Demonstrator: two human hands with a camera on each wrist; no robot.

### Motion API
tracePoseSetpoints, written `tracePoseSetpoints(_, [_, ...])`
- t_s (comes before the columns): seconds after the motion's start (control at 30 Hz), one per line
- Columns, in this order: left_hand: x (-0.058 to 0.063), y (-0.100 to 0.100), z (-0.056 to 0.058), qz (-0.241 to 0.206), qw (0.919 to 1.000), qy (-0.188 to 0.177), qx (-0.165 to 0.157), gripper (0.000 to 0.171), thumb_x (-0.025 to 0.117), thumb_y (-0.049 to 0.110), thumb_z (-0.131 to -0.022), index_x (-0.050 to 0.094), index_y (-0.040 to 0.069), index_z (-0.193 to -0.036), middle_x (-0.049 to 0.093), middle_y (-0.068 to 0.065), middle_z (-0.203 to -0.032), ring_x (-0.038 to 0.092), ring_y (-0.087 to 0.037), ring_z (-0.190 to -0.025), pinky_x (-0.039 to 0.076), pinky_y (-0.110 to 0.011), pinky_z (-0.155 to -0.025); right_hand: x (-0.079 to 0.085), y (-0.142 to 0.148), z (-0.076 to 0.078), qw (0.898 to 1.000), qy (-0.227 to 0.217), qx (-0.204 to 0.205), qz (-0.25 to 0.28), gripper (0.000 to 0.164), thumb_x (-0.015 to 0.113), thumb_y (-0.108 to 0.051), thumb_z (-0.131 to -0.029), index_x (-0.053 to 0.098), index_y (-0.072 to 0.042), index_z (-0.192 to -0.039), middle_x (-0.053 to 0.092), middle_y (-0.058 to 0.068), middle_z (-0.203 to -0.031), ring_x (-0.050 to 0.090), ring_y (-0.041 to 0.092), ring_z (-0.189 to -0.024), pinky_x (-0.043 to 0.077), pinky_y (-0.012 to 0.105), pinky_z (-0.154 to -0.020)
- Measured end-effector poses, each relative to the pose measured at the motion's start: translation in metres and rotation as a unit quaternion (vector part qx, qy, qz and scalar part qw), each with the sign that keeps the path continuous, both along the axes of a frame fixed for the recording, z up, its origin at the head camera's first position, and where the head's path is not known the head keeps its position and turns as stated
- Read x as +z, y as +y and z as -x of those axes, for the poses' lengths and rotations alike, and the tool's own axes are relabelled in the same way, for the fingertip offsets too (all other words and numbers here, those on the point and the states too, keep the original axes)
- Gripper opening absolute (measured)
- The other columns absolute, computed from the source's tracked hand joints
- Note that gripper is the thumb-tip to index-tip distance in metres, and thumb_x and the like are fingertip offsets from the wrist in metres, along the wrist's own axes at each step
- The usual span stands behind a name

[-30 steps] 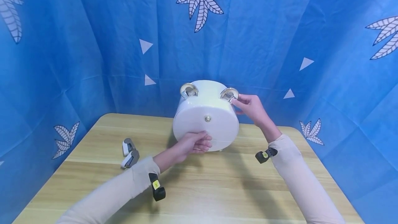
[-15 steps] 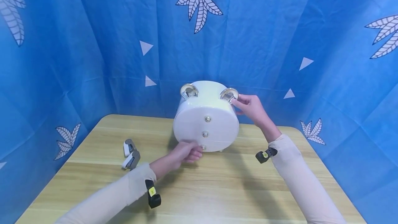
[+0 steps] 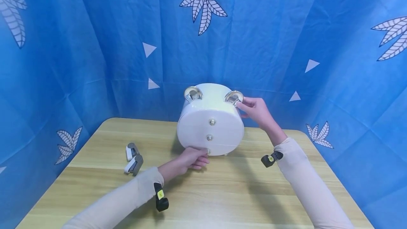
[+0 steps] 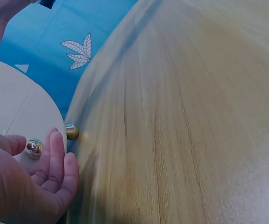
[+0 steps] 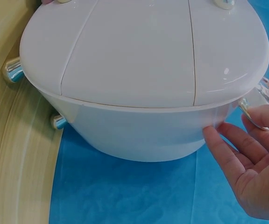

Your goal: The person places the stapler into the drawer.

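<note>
A white, rounded drawer box (image 3: 195,126) stands at the back of the table, with three round metal knobs down its front and two shiny ear-shaped pieces on top. My left hand (image 3: 192,160) is at the lowest knob (image 4: 34,148); in the left wrist view the thumb lies on one side of it and the fingers on the other, loosely bent. At the box's right ear (image 3: 234,97), my right hand (image 3: 257,110) pinches the metal between thumb and index finger. Its other fingertips (image 5: 209,133) rest against the side of the box, as the right wrist view shows.
Two grey-and-white gadgets (image 3: 133,159), possibly staplers, lie on the left of the wooden table (image 3: 222,193). A blue patterned curtain (image 3: 270,45) hangs close behind the box and at both sides. Short metal feet (image 5: 59,122) hold the box up.
My left hand has dropped from the middle of the box's front to the lowest knob, uncovering the middle knob. The right hand stays at the right ear.
</note>
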State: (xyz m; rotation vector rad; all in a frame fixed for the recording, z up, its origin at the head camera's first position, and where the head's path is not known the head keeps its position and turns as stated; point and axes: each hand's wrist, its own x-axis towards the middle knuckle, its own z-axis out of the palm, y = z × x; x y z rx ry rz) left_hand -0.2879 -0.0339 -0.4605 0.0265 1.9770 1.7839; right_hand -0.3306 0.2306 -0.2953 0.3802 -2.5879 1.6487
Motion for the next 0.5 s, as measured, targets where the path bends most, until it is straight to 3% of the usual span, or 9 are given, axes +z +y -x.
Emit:
tracePoseSetpoints(0.23, [-0.0028,0.0060,0.0009,-0.008,0.9998,0.016,-0.006,0.038,0.065,0.027,-0.097,0.069,-0.004,-0.118,0.079,-0.005,-0.089,0.073,-0.008,-0.071,0.061,-0.026,-0.070,-0.0011,0.0005,0.0001,1.000,-0.003,-0.002,-0.002,0.042,0.065,-0.025,-0.101,0.062,-0.006,-0.139,0.063,0.019,-0.139,0.060,0.034,-0.131,0.059,0.043,-0.090])
tracePoseSetpoints(0.5, [-0.0043,0.0087,-0.0023,-0.015,0.9996,0.019,0.013,0.037,0.065,0.028,-0.098,0.070,-0.004,-0.116,0.078,-0.003,-0.084,0.070,-0.006,-0.067,0.061,-0.025,-0.067,-0.0019,-0.0005,0.0003,1.000,0.000,-0.004,0.000,0.041,0.065,-0.025,-0.101,0.063,-0.005,-0.137,0.064,0.019,-0.138,0.060,0.032,-0.131,0.060,0.040,-0.088])
